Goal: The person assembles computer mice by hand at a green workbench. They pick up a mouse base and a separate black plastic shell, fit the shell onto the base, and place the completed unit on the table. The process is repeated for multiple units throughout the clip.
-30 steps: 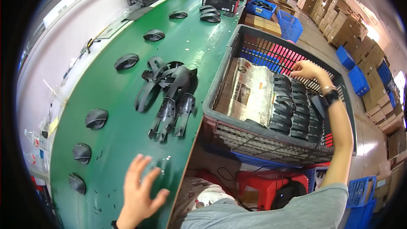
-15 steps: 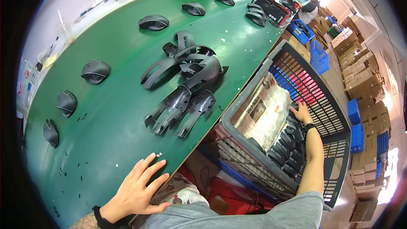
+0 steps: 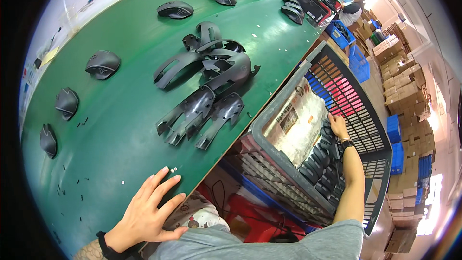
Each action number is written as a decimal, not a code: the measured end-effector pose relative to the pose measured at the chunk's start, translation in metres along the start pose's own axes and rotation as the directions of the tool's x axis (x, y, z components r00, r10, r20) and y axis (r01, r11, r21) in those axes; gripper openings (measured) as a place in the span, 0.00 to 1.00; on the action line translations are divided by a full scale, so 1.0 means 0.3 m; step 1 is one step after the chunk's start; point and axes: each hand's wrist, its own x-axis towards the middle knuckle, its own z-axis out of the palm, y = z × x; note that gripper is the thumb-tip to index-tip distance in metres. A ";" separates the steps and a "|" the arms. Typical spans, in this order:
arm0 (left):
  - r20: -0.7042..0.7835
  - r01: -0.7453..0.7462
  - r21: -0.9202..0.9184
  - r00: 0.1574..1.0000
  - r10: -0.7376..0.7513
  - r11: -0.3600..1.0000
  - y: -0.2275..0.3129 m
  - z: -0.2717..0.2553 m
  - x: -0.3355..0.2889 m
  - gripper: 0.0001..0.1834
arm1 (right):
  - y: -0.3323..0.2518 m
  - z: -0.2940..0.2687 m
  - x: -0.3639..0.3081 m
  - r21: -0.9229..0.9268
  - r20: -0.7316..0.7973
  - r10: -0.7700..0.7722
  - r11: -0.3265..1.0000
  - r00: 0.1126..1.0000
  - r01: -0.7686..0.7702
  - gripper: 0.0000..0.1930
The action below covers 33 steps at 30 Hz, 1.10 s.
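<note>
My left hand (image 3: 149,209) rests at the near edge of the green table, fingers spread, holding nothing. My right hand (image 3: 338,126) reaches into a large dark plastic crate (image 3: 284,156) at the right. Its fingers are bent together at the far end of rows of black computer mouse parts (image 3: 315,163); what they grip is hidden. A creased, printed plastic bag (image 3: 301,115) lies in the crate beside these parts. On the table is a pile of loose black mouse shells (image 3: 211,77), some of them inside up.
Black computer mice stand spaced along the table, one (image 3: 103,64) at left and one (image 3: 175,9) farther back. More mice (image 3: 292,10) sit by a black-and-red box (image 3: 310,5). Blue baskets (image 3: 358,62), stacked cartons (image 3: 409,96) and another person (image 3: 350,12) are beyond the crate.
The view has shifted slightly, so the table things appear higher and farther left. My right hand stays in the crate, its fingers more drawn in. My left hand stays spread at the table edge.
</note>
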 end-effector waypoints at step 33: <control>-0.021 -0.002 -0.028 1.000 0.002 1.000 -0.008 0.007 -0.026 0.31 | -0.076 -0.138 -0.265 0.077 0.528 0.043 0.992 0.848 -0.098 0.49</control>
